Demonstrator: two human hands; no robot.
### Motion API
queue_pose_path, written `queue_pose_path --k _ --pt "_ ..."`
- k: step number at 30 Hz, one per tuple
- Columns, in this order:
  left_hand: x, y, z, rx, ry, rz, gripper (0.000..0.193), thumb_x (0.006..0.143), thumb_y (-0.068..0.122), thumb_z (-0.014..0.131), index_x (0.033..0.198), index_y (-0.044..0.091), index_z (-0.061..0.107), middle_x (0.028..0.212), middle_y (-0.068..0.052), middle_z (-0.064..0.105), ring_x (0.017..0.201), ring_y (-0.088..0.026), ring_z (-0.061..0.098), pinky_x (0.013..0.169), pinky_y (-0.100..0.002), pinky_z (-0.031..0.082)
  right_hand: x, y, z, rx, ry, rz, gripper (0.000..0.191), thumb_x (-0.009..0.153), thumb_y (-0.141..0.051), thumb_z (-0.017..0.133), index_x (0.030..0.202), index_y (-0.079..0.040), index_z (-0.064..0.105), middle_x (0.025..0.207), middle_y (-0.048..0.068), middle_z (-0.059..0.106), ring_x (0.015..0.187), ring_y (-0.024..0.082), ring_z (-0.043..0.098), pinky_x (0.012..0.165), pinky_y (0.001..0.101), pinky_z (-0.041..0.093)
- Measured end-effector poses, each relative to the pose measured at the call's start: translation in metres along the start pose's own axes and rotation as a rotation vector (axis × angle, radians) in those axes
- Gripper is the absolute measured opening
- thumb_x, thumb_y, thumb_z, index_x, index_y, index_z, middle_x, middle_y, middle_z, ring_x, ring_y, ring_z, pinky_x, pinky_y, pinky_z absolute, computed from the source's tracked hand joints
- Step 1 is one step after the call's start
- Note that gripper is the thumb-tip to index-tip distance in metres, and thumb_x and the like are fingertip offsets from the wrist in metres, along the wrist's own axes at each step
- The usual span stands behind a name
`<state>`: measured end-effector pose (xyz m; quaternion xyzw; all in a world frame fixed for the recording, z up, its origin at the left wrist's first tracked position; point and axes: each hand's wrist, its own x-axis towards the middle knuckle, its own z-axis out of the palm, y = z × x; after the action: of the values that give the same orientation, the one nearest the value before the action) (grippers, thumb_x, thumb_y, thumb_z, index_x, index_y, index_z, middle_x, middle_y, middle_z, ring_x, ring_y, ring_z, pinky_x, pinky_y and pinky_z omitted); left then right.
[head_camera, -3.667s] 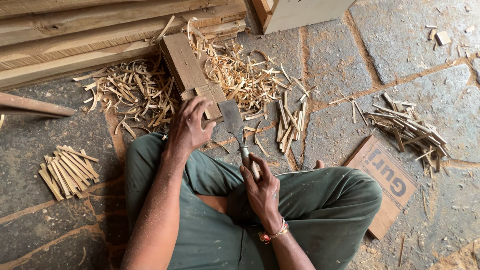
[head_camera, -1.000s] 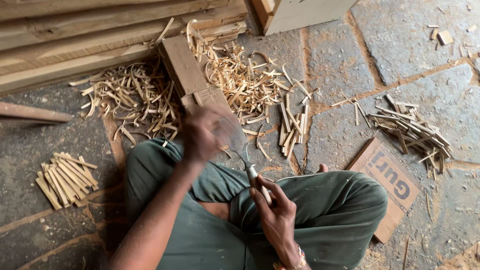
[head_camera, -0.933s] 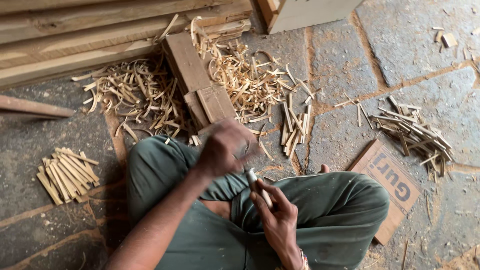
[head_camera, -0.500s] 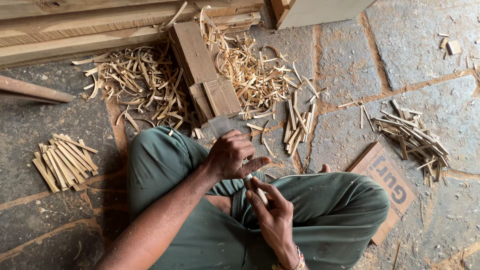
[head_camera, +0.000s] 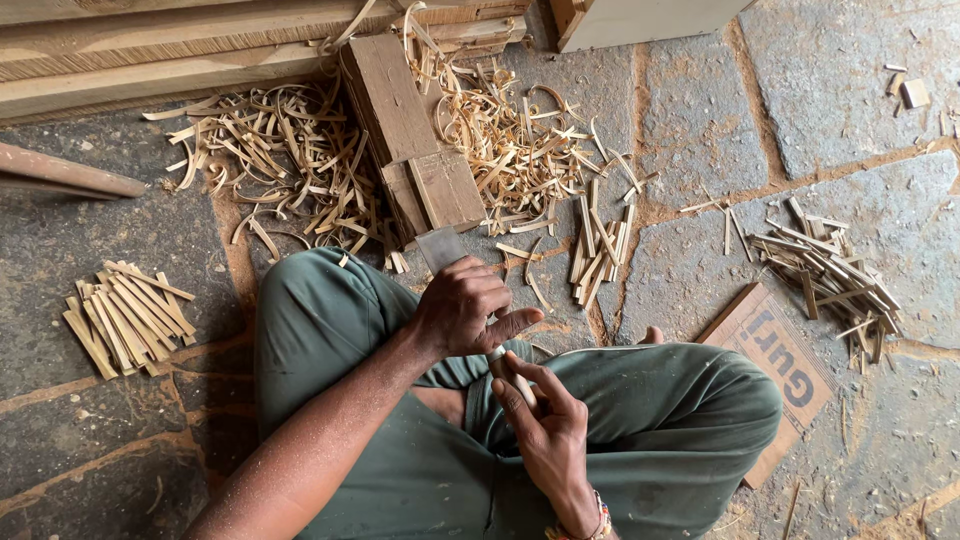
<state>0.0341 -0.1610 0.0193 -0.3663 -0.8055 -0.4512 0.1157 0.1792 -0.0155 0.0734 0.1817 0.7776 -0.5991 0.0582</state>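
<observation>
My left hand (head_camera: 468, 308), up at the weathered brown wooden chopping block (head_camera: 410, 140) moments ago, has dropped to my lap, fingers curled round the flat grey steel blade (head_camera: 441, 247). My right hand (head_camera: 545, 430) pinches its pale wooden handle (head_camera: 512, 372).

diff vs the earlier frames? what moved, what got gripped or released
The left hand came off the wooden block and drew back toward the lap, bringing the flat blade with it. It now sits just above the right hand, which keeps its grip on the thin stick. Nothing was let go. Shavings, stick bundle and cardboard stayed put.
</observation>
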Motion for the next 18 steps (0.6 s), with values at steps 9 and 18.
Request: queue_pose_path --k 9,18 --pt "0.003 0.000 -0.003 0.005 -0.028 -0.032 0.064 0.098 0.051 0.068 0.052 0.009 0.055 0.051 -0.005 0.050 0.051 -0.023 0.053 0.062 -0.042 0.044 0.001 0.002 0.003 0.002 -0.005 0.003 0.036 0.089 -0.008 0.078 0.125 -0.002 0.074 0.065 -0.004 0.063 0.055 0.000 0.040 0.046 0.0218 0.027" --pt "0.000 -0.003 0.003 0.010 -0.025 -0.057 0.064 0.097 0.059 0.064 0.058 0.009 0.062 0.056 -0.006 0.056 0.058 -0.025 0.059 0.068 -0.042 0.051 0.001 -0.008 0.002 -0.149 -0.033 -0.171 0.029 0.091 -0.009 0.076 0.118 0.000 0.072 0.076 -0.001 0.078 0.056 -0.003 0.045 0.044 0.0210 0.034"
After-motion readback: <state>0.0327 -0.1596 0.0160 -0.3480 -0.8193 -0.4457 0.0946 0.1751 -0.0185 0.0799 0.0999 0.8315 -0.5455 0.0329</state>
